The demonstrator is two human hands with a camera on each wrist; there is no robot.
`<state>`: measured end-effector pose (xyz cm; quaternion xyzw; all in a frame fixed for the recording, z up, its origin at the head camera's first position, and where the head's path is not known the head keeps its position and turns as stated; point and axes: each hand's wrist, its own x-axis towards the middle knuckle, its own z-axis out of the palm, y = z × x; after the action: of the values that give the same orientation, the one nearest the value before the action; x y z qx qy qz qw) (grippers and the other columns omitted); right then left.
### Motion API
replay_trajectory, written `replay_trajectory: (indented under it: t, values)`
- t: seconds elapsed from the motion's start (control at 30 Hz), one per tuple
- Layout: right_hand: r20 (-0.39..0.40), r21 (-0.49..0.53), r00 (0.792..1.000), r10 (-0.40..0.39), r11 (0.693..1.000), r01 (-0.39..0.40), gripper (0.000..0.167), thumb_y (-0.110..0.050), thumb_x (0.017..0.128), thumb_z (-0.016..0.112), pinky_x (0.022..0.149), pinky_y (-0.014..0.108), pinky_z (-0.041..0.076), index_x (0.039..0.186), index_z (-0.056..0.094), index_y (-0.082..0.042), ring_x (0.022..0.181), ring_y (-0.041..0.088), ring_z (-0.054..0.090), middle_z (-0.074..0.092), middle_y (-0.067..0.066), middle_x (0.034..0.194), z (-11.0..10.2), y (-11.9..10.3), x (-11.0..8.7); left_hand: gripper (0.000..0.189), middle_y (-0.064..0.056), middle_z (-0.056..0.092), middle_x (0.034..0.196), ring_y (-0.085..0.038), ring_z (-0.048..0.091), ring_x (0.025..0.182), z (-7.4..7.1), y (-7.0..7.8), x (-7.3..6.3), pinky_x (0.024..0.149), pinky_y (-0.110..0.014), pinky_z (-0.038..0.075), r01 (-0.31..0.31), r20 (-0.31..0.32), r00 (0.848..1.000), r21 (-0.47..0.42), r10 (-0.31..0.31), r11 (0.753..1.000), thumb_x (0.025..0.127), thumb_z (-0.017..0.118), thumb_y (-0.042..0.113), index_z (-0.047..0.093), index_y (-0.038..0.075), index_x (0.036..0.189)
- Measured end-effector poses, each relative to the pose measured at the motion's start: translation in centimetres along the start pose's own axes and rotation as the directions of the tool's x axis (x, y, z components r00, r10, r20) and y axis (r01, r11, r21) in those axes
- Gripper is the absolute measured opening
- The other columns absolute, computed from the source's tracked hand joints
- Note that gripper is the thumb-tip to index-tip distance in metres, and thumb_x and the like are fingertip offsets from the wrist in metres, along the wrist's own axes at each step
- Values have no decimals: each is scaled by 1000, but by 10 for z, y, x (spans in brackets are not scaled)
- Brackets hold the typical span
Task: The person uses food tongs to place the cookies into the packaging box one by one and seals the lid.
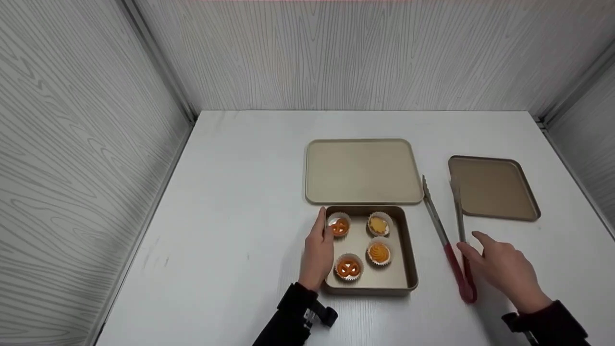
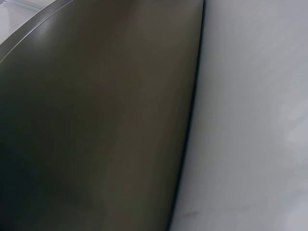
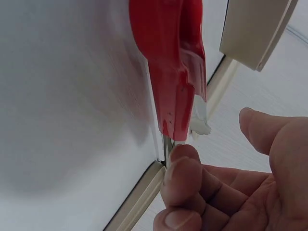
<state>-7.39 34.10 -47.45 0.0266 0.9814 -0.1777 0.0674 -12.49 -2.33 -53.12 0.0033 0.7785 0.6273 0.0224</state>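
My left hand (image 1: 318, 257) grips the left wall of a deep square baking pan (image 1: 411, 259), thumb over the rim. Its brown outer wall (image 2: 110, 115) fills much of the left wrist view. Inside the pan sit several small cupcakes in white paper cups: two with pretzel-shaped toppings (image 1: 349, 268), one with an orange swirl (image 1: 379, 253) and one with a yellow leaf-like piece (image 1: 378, 225). My right hand (image 1: 508, 269) hovers beside metal tongs (image 1: 437, 221) with red handles (image 3: 166, 62). Its thumb stands apart from the loosely bent fingers, which come close to the handle's end.
Behind the pan lies a flat beige tray (image 1: 362, 170). A smaller brown tray (image 1: 495, 187) lies at the right, its left edge overlapped by one tong arm. White wood-grain panels (image 1: 336, 57) enclose the white table (image 1: 230, 192) at the back and sides.
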Motion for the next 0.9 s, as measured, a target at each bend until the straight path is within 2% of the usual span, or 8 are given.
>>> replay_trajectory:
  t: [0.13,0.43,0.53,0.6,0.73,0.9]
  values:
    - [-32,17,999,-25,1000,26,72,-50,104,54,58,44,50,141,50,11,67,21,61,66,8,77,-2,1,1,55,2,26,168,-17,24,153,0,0,0,124,-43,25,7,3,1000,2,-7,1000,111,39,21,23,17,164]
    - [-93,27,993,-78,996,81,63,-41,106,55,51,30,34,143,49,9,59,15,43,49,-1,65,-12,4,5,56,1,25,168,-19,24,153,0,0,0,125,-43,23,7,6,1000,10,-7,1000,111,39,20,23,15,164]
    - [-126,29,986,-112,993,116,59,-36,105,57,49,28,33,143,49,10,57,13,42,49,-1,65,-17,7,7,56,0,25,168,-19,24,153,0,0,1,125,-43,23,5,6,1000,9,-5,1000,111,40,20,22,15,164]
    - [-140,38,982,-129,990,135,58,-33,105,59,51,28,36,144,49,10,59,14,46,56,2,70,-21,9,10,56,0,25,168,-19,24,153,0,0,1,125,-43,23,3,6,1000,6,-3,1000,111,40,19,22,15,164]
    - [-155,38,975,-157,986,165,57,-28,105,60,60,34,46,145,48,10,75,25,59,65,14,90,-27,16,16,56,0,24,168,-18,23,154,0,0,2,125,-42,22,-2,11,1000,-6,2,1000,111,39,18,22,14,164]
    - [-221,-4,952,-212,976,216,52,-20,102,64,71,54,50,143,51,8,95,42,60,64,26,105,-27,28,19,56,-1,24,168,-18,23,154,-1,-1,2,125,-40,22,-14,20,1000,-3,14,1000,111,39,17,22,11,164]
